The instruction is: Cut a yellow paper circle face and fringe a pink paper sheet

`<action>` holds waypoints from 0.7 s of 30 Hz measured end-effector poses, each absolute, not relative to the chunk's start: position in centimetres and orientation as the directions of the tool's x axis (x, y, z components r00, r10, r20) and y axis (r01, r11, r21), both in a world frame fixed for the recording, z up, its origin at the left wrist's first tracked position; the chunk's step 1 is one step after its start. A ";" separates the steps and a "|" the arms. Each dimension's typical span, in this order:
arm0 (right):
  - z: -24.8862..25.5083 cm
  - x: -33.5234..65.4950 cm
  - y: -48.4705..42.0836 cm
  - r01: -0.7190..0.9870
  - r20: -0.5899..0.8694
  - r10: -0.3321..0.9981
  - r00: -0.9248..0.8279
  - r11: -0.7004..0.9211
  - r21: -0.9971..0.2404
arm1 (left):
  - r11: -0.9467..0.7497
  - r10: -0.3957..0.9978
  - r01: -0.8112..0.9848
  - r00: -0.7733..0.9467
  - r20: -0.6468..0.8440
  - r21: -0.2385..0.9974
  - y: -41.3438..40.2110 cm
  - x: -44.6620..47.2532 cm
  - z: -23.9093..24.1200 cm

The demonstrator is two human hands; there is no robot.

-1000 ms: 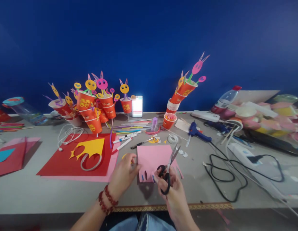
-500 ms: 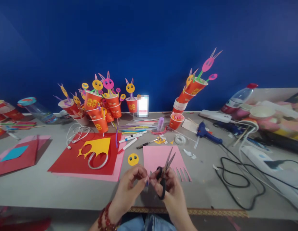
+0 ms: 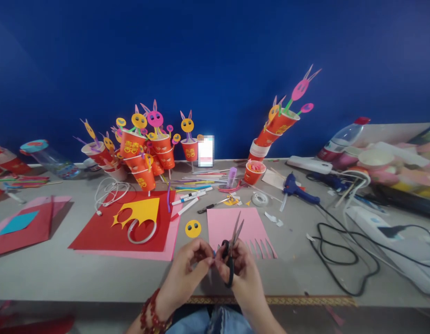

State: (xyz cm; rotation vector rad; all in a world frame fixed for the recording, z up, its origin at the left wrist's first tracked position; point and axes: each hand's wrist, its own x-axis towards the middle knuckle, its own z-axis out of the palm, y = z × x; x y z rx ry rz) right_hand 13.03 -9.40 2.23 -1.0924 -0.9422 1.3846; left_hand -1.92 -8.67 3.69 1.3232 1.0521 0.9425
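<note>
My right hand (image 3: 246, 273) has a pair of black-handled scissors (image 3: 237, 228) hooked on its fingers, blades pointing up and slightly apart. Its thumb and fingertips also pinch together close to my left hand (image 3: 189, 266). Between the two sets of fingertips is something small, with a bluish bit showing; most of it is hidden. Just beyond the hands lies a pink paper sheet (image 3: 234, 222), its near edge cut into pointed notches. To the left of that sheet is a round yellow paper face (image 3: 193, 229) with two dark eyes.
Red and pink sheets (image 3: 91, 234) lie left, bearing a cut yellow sheet (image 3: 145, 208) and a tape roll (image 3: 132, 235). Markers (image 3: 183, 209) lie mid-table. Decorated red cups (image 3: 133, 144) stand behind. At right are a blue glue gun (image 3: 300, 191), black cable (image 3: 340, 227) and power strip (image 3: 382, 239).
My right hand and the scissors have shifted slightly left, and the scissors stand more upright. My left hand keeps nearly the same pinch. The view has moved a little.
</note>
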 end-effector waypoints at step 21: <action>-0.4 15.8 -14.0 -0.187 -0.194 0.906 -0.375 -0.279 -0.942 | 0.095 0.982 -0.234 0.180 -0.053 0.968 -9.5 -2.2 3.8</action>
